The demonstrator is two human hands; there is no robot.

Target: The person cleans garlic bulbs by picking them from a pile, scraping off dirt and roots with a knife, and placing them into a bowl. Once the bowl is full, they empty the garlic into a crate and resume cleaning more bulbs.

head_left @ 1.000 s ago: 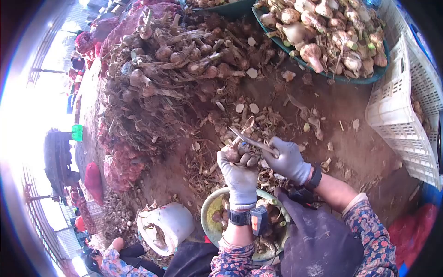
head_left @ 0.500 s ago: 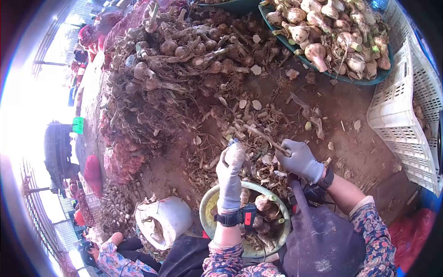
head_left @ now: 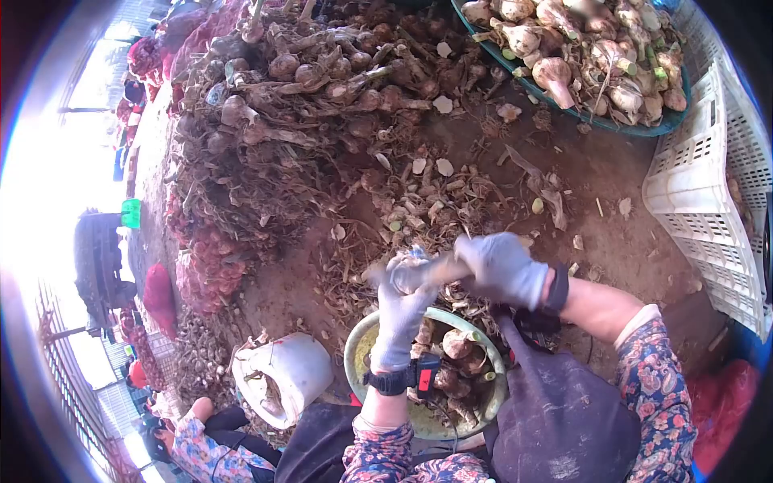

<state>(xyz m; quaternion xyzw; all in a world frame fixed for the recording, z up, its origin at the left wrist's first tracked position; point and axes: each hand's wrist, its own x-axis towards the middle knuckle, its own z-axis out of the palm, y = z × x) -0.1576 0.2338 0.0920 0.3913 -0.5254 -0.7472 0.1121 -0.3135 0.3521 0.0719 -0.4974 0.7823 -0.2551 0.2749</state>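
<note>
My left hand (head_left: 403, 310), in a light glove with a dark wristband, is closed around a garlic bulb (head_left: 411, 272), partly blurred. A brownish elongated thing (head_left: 447, 270), smeared by motion, runs from the bulb to my gloved right hand (head_left: 503, 266), whose fingers are curled round it; whether it is a stem or a tool is unclear. Just below my left hand stands a green-rimmed basin (head_left: 498, 402) with several trimmed bulbs (head_left: 457, 344) inside. Cut stems and root scraps (head_left: 431, 193) lie on the ground beyond both hands.
A large heap of garlic with stalks (head_left: 322, 97) lies at the upper left. A teal tub (head_left: 644, 129) of bulbs and a white crate (head_left: 700, 193) stand on the right. A white bucket (head_left: 302, 374) is left of the basin. Another person (head_left: 201, 447) sits at the lower left.
My right hand has moved slightly left and up, bringing the elongated thing against the bulb. My left hand still holds the bulb and sits a little lower. The view has shifted slightly.
</note>
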